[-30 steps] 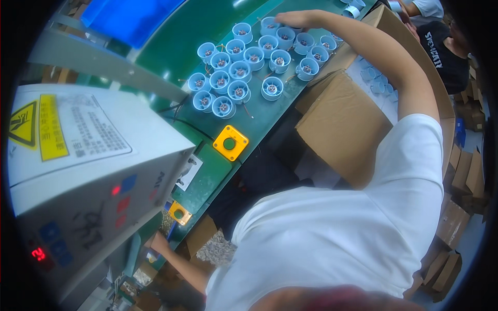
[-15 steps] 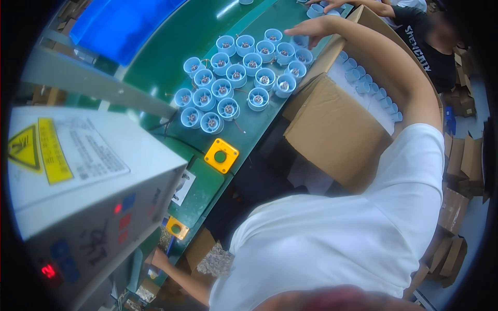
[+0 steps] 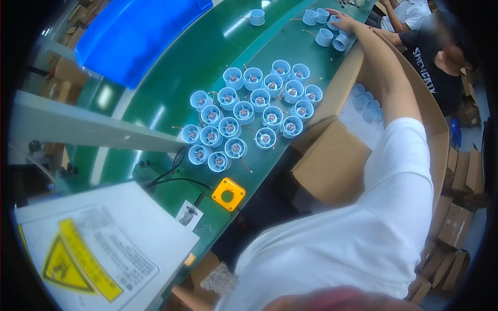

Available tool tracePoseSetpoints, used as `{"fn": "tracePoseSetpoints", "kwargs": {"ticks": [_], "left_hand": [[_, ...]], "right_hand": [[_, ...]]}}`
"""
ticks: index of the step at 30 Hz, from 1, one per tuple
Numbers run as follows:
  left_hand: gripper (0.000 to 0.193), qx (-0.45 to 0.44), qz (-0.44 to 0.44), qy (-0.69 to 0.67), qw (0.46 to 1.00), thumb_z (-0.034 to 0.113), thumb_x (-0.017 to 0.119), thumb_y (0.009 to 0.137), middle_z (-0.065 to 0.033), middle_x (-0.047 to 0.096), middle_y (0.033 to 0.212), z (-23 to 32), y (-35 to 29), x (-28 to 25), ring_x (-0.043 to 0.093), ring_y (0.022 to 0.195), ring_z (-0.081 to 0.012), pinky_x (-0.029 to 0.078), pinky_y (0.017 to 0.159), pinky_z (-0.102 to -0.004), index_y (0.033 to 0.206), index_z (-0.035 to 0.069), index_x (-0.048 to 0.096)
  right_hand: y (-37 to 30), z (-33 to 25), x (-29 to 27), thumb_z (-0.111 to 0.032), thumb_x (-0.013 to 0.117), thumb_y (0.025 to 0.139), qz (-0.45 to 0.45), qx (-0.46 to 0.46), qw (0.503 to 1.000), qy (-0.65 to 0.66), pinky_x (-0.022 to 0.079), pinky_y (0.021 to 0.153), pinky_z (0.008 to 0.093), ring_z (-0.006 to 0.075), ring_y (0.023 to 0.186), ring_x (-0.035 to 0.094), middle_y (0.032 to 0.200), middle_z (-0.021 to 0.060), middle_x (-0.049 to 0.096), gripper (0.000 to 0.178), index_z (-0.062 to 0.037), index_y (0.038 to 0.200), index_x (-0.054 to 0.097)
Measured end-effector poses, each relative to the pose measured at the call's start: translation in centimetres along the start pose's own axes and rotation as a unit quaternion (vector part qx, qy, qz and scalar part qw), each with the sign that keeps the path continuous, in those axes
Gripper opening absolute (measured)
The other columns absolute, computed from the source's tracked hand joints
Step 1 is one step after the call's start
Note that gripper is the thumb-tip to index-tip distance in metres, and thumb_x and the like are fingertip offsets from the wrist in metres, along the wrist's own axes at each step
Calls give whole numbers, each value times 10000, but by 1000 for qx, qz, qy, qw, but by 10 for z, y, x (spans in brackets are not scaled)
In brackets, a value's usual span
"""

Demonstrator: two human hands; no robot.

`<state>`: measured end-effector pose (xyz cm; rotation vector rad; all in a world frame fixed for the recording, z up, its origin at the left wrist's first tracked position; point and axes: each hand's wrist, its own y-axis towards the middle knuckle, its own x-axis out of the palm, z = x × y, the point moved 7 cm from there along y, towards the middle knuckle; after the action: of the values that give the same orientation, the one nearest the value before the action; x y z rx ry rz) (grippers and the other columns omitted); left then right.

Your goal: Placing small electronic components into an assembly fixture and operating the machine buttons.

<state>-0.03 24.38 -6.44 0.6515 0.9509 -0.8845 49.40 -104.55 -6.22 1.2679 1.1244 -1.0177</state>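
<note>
My right arm stretches over the open carton to the far end of the green bench. There my right hand (image 3: 344, 22) has its fingers closed around a light blue round plastic housing (image 3: 333, 22). Several similar housings (image 3: 324, 37) stand or lie close to it. Nearer to me is a large group of light blue housings (image 3: 243, 112), open side up, with spoked metallic-looking centres and thin wires trailing from some. Only my left forearm (image 3: 193, 299) shows at the bottom; the white machine hides the hand.
The carton (image 3: 327, 160) beside the bench holds more blue cups (image 3: 369, 106). A white machine (image 3: 104, 243) and a grey bar (image 3: 98, 124) occupy the left. A yellow button box (image 3: 229, 194) sits at the bench edge. Beyond are a blue bin (image 3: 140, 41) and a co-worker in black (image 3: 433, 62).
My right hand has moved from the edge of the large group to the far housings and closed on one. My left hand has passed out of sight. The view has shifted.
</note>
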Motion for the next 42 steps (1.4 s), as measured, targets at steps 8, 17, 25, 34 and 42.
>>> {"fn": "tracePoseSetpoints", "kwargs": {"ticks": [8,17,25,34,42], "left_hand": [[421,13,-7,15,1000,265,635,1007,-262,748,1010,-13,3,-10,711,919,-370,544,863,-433,1142,-131,685],[410,12,18,59,998,256,638,1004,-251,749,999,5,1,-5,714,917,-358,543,859,-415,1133,-130,687],[439,-37,-21,-40,998,268,663,1007,-244,735,1121,-7,-3,3,712,1009,-321,541,905,-403,1196,-128,661],[554,32,62,33,997,336,684,1003,-281,631,1369,-2,3,-4,626,1236,-380,474,1059,-423,1318,-114,612],[577,31,69,52,996,356,685,998,-295,581,1434,-14,16,0,568,1312,-408,423,1112,-447,1334,-106,605]], "right_hand": [[-20,-98,-20,-471,670,933,-217,134,961,105,469,1094,450,362,1338,519,1478,212,492,642,-147,1469,530],[-54,-170,-44,-500,740,877,-228,157,961,-4,533,1038,565,442,1348,483,1506,167,379,677,-157,1415,513],[-53,-178,-69,-422,753,841,-218,212,953,18,572,989,637,457,1370,482,1517,214,389,728,-114,1451,500],[-62,-259,-62,-352,789,756,-246,6,969,8,569,954,449,378,1096,695,1252,240,677,756,13,1380,567],[21,-215,-70,-406,749,905,-94,-25,989,113,584,869,429,323,1004,708,1321,209,620,631,-127,1436,553]]}}
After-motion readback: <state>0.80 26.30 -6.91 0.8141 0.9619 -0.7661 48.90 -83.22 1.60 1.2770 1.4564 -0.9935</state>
